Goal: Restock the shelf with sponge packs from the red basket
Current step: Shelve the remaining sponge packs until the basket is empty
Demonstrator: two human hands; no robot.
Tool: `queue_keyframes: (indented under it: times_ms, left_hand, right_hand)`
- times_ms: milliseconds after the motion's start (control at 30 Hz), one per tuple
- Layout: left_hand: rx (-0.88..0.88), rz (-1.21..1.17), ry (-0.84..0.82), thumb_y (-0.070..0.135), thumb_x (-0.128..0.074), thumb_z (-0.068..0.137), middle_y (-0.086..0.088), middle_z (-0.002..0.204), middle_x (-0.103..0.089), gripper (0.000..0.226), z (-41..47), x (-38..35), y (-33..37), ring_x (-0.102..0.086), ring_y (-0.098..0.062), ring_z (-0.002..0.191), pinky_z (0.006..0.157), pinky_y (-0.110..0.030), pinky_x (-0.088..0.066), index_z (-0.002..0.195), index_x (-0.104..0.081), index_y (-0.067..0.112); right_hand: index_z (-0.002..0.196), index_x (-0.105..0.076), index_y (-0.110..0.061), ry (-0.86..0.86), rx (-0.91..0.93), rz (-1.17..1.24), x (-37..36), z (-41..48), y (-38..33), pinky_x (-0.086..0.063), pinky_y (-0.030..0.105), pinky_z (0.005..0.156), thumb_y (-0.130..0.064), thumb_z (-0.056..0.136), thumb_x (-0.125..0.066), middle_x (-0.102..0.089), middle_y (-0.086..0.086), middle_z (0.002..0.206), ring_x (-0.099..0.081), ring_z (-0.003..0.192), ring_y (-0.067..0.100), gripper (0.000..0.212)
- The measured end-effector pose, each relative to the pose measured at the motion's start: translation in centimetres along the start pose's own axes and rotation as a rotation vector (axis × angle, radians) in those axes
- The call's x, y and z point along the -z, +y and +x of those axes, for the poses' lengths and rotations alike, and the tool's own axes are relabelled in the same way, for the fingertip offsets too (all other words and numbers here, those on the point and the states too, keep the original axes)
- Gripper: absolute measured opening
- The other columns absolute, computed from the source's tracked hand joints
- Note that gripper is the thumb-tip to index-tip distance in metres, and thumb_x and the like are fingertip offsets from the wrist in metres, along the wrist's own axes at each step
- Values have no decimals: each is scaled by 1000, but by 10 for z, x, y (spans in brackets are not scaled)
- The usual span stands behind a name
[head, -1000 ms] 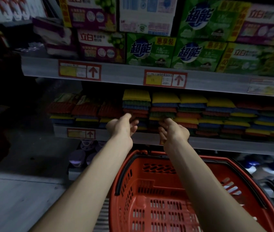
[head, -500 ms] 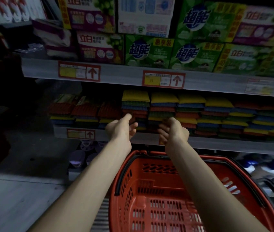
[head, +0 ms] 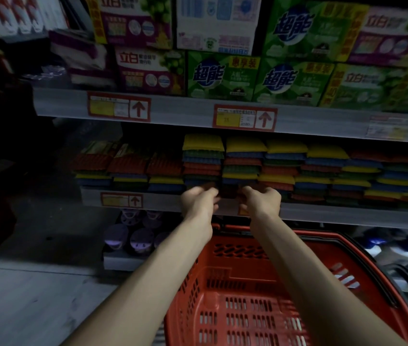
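Observation:
Stacks of sponge packs (head: pixel 245 158) in yellow, green, blue and red fill the middle shelf (head: pixel 347 216). Both my arms stretch over the red basket (head: pixel 237 295) to the shelf's front edge. My left hand (head: pixel 198 201) is at the foot of one stack, its blurred fingers stretched to the right. My right hand (head: pixel 262 199) is at the foot of the neighbouring stack, fingers pointing left and too blurred to read. A dark red pack (head: pixel 229 192) lies low between the two hands. The visible part of the basket holds no packs.
Detergent boxes (head: pixel 222 76) crowd the upper shelf, above red price tags (head: pixel 245 118). Purple-lidded containers (head: pixel 133 236) sit on the bottom shelf at the left, blue-capped bottles (head: pixel 397 245) at the right. Grey floor (head: pixel 23 295) lies to the left.
Both hands have moved closer together and slightly forward to the base of the sponge stacks. The basket has not moved.

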State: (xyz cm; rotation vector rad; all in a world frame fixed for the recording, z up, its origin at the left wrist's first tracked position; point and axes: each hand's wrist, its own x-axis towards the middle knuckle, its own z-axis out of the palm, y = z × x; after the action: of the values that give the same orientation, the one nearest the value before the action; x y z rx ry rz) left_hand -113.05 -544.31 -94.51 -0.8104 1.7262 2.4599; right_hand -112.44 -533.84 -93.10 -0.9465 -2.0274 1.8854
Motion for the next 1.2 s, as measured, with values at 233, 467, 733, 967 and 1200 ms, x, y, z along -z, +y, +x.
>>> queue_keyframes:
  times_ms: [233,467,733,967,1200]
  left_hand:
    - [9,-17,30,-2,-62,94,-8,89,-71,15,3,11,6,-73,-18,77,69,-29,-58,109,-65,0]
    - [-232,618,44,16,-65,95,4,75,-67,7,-2,22,9,-67,-15,68,57,-27,-51,96,-70,11]
    - [-874,1498,-21,27,-56,99,-4,130,-54,35,-16,38,-4,-48,-28,123,104,-39,-40,133,-58,19]
    - [-997,1621,-38,27,-54,99,-6,137,-48,42,-16,45,-8,-46,-29,126,105,-40,-38,140,-50,17]
    - [-949,1496,-72,27,-54,99,-3,137,-51,41,-9,49,-4,-45,-26,128,105,-39,-41,139,-54,19]
  right_hand:
    - [70,-48,-21,3,2,13,0,-2,-1,-61,53,86,-12,94,-69,-71,11,77,-75,86,37,33]
    - [96,-73,-11,-69,304,-480,7,-8,8,-56,33,68,-22,94,-66,-70,1,81,-66,72,21,13]
    - [111,-72,-15,-82,732,-986,11,-10,18,-57,41,74,-18,92,-56,-68,9,104,-62,99,32,25]
    - [126,-62,-14,-127,836,-1093,20,-9,25,-54,40,84,-19,94,-63,-63,7,120,-57,113,29,32]
    - [131,-58,-11,-185,777,-1103,22,-11,22,-51,41,87,-20,97,-60,-57,10,124,-50,120,31,35]
